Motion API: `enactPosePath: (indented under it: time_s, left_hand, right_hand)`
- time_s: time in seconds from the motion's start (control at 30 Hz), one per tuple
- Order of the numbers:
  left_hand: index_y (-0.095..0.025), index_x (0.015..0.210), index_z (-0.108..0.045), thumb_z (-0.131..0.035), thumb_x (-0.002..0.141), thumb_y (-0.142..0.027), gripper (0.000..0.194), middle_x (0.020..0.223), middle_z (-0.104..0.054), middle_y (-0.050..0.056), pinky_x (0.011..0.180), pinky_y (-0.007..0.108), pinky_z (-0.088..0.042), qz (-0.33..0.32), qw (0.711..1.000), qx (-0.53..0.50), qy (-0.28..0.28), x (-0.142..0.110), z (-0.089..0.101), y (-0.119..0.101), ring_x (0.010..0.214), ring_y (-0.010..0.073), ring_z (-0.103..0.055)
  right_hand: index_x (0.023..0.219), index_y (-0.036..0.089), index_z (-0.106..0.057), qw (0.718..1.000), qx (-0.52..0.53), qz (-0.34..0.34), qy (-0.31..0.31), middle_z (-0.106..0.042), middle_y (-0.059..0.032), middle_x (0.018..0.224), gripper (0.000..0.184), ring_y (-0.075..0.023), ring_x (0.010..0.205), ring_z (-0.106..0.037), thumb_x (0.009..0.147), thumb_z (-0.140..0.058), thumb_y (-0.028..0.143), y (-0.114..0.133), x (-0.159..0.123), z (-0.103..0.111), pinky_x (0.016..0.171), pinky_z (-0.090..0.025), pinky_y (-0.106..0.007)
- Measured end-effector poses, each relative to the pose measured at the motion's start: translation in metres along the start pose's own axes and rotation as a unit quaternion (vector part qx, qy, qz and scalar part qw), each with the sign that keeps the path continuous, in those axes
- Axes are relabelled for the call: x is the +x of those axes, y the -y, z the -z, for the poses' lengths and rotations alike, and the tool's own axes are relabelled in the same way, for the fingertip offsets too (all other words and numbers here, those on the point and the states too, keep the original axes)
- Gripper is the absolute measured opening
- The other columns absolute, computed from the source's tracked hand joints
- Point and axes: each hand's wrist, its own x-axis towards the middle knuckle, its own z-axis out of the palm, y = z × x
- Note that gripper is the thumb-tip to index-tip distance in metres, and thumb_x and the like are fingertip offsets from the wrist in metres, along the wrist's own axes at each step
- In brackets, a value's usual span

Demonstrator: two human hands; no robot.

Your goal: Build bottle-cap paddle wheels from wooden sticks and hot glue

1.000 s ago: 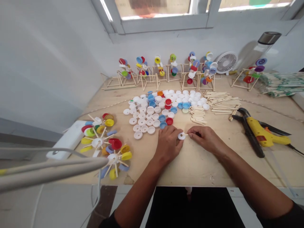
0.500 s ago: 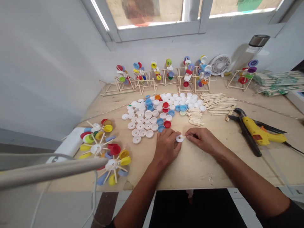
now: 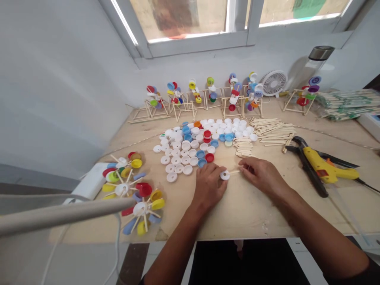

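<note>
A white bottle cap (image 3: 225,175) with a hole in its middle is pinched at the fingertips of my left hand (image 3: 209,183), just above the wooden table. From the cap's right side a short pale wooden stick (image 3: 234,171) juts out. My right hand (image 3: 263,174) is at the stick's far end, thumb and index finger slightly apart, with nothing visible held between them. Just beyond it lies a small pile of short sticks (image 3: 243,146). Many loose bottle caps (image 3: 175,160), mostly white, spread out ahead of my left hand.
Capped stick wheels (image 3: 140,208) lie at the left, behind a blurred grey bar (image 3: 65,211). A yellow glue gun (image 3: 326,166) rests at the right near longer sticks (image 3: 274,130). Stick stands with wheels (image 3: 234,97), a fan (image 3: 274,83) and a bottle (image 3: 316,65) line the wall.
My right fingers have drawn back to the right from the stick, which stays at the cap, and have parted. My left hand keeps its grip on the cap. The view has shifted slightly.
</note>
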Motion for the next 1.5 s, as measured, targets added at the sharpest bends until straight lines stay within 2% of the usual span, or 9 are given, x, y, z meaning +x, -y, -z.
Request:
enactPosePath:
  time_s: [0.1, 0.33, 0.47, 0.67, 0.8, 0.97, 1.13, 1.4, 1.5]
  left_hand:
    - [-0.021, 0.099, -0.063, -0.060, 0.074, -0.019, 0.025, 0.096, -0.064, 0.006, 0.080, 0.040, -0.035, -0.003, 1.000, 0.002, -0.002, 0.000, 0.000, 0.000, 0.094, 0.0246, -0.054]
    - [-0.021, 0.099, -0.064, -0.060, 0.075, -0.020, 0.024, 0.095, -0.063, 0.006, 0.080, 0.040, -0.036, -0.006, 1.000, -0.002, -0.010, 0.000, -0.001, 0.000, 0.094, 0.0246, -0.055]
    - [-0.020, 0.099, -0.064, -0.062, 0.074, -0.018, 0.026, 0.094, -0.063, 0.006, 0.080, 0.041, -0.037, -0.008, 1.000, -0.001, -0.017, 0.000, -0.002, 0.000, 0.093, 0.0248, -0.055]
    - [-0.021, 0.096, -0.065, -0.065, 0.072, -0.020, 0.024, 0.092, -0.064, 0.006, 0.079, 0.041, -0.038, -0.004, 1.000, 0.002, -0.029, 0.000, -0.003, 0.000, 0.091, 0.0246, -0.056]
    - [-0.020, 0.098, -0.064, -0.068, 0.071, -0.022, 0.028, 0.095, -0.064, 0.007, 0.080, 0.042, -0.040, -0.001, 0.998, -0.040, -0.051, -0.001, 0.000, -0.001, 0.092, 0.0256, -0.056]
    - [-0.022, 0.094, -0.066, -0.065, 0.076, -0.025, 0.018, 0.092, -0.062, 0.006, 0.083, 0.038, -0.044, -0.018, 0.974, -0.196, -0.116, -0.001, 0.007, -0.006, 0.090, 0.0209, -0.058]
    - [-0.022, 0.083, -0.069, -0.068, 0.075, -0.032, 0.013, 0.082, -0.062, 0.004, 0.078, 0.034, -0.047, -0.031, 0.943, -0.318, -0.098, 0.002, 0.008, -0.008, 0.082, 0.0177, -0.059]
    - [-0.021, 0.073, -0.067, -0.062, 0.079, -0.035, 0.016, 0.073, -0.062, 0.003, 0.074, 0.032, -0.048, -0.013, 0.929, -0.365, -0.053, 0.002, 0.012, -0.005, 0.076, 0.0165, -0.057]
    - [-0.020, 0.070, -0.062, -0.059, 0.081, -0.031, 0.015, 0.074, -0.062, 0.002, 0.075, 0.031, -0.047, -0.001, 0.938, -0.337, -0.077, 0.002, 0.015, -0.006, 0.075, 0.0157, -0.057]
  right_hand:
    - [0.086, 0.020, -0.065, 0.999, 0.047, -0.002, -0.014, -0.065, -0.0016, 0.074, 0.017, -0.0134, 0.063, -0.053, 0.082, -0.050, 0.029, 0.001, 0.000, 0.000, 0.058, -0.036, -0.025]
    - [0.073, 0.016, -0.060, 0.962, 0.270, -0.028, 0.045, -0.059, -0.0011, 0.066, 0.029, -0.0115, 0.059, -0.050, 0.085, -0.047, 0.039, 0.008, 0.002, 0.007, 0.054, -0.036, -0.023]
    - [0.072, 0.017, -0.060, 0.981, 0.194, -0.002, -0.018, -0.058, -0.0005, 0.064, 0.027, -0.0121, 0.058, -0.049, 0.085, -0.048, 0.038, 0.010, -0.001, 0.006, 0.054, -0.036, -0.024]
    - [0.079, 0.018, -0.060, 0.982, 0.109, 0.134, -0.070, -0.064, -0.0035, 0.077, 0.019, -0.0142, 0.074, -0.056, 0.088, -0.045, 0.027, 0.016, -0.007, -0.005, 0.069, -0.042, -0.027]
    - [0.078, 0.018, -0.059, 0.982, 0.138, 0.116, -0.049, -0.060, -0.0009, 0.070, 0.020, -0.0117, 0.064, -0.053, 0.089, -0.046, 0.028, 0.018, -0.007, -0.008, 0.060, -0.041, -0.024]
    - [0.074, 0.018, -0.059, 0.979, 0.171, 0.091, -0.066, -0.056, 0.0007, 0.063, 0.023, -0.0110, 0.059, -0.050, 0.087, -0.050, 0.034, 0.019, -0.007, -0.007, 0.056, -0.039, -0.024]
    - [0.077, 0.019, -0.059, 0.976, 0.172, 0.107, -0.085, -0.059, -0.0012, 0.069, 0.021, -0.0128, 0.065, -0.053, 0.085, -0.053, 0.038, 0.022, -0.008, -0.011, 0.062, -0.042, -0.025]
    - [0.081, 0.019, -0.059, 0.971, 0.195, 0.126, -0.050, -0.061, -0.0025, 0.074, 0.024, -0.0136, 0.068, -0.053, 0.086, -0.051, 0.041, 0.027, -0.008, -0.006, 0.065, -0.043, -0.027]
    - [0.081, 0.020, -0.059, 0.969, 0.199, 0.127, -0.078, -0.060, -0.0023, 0.073, 0.020, -0.0140, 0.069, -0.053, 0.087, -0.050, 0.037, 0.027, -0.009, -0.004, 0.066, -0.043, -0.028]
